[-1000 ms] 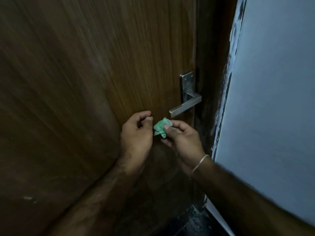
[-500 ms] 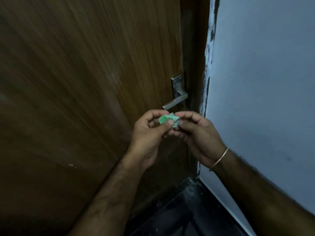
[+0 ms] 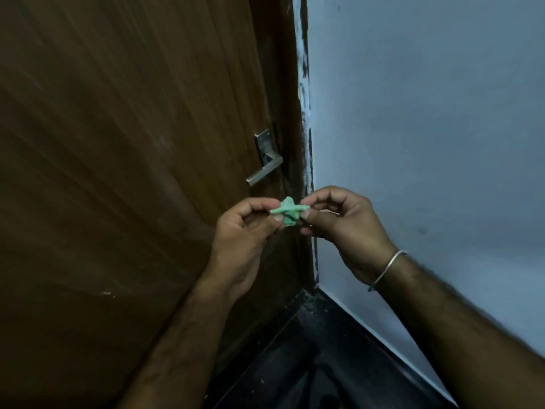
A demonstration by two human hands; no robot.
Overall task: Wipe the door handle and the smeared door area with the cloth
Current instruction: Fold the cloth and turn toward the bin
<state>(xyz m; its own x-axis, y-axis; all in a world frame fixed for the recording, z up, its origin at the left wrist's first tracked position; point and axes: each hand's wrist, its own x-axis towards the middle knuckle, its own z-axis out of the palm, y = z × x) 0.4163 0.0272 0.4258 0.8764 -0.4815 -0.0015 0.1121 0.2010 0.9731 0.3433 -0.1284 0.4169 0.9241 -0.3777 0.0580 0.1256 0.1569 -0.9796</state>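
A small crumpled green cloth (image 3: 289, 213) is held in the air between both hands, below and right of the handle. My left hand (image 3: 241, 231) pinches its left side with thumb and fingers. My right hand (image 3: 345, 225), with a metal bangle on the wrist, pinches its right side. The steel lever door handle (image 3: 265, 169) sticks out from the brown wooden door (image 3: 132, 143), a short way above the cloth and untouched. A pale smear shows on the wood left of the handle (image 3: 165, 143).
A pale blue wall (image 3: 427, 128) meets the dark door frame (image 3: 295, 84) at the right, with chipped paint along the edge. Dark floor (image 3: 309, 364) lies below between my forearms.
The view has shifted right, so the handle sits farther left and higher. My left hand took hold of the cloth beside the right, and both hands moved away from the handle.
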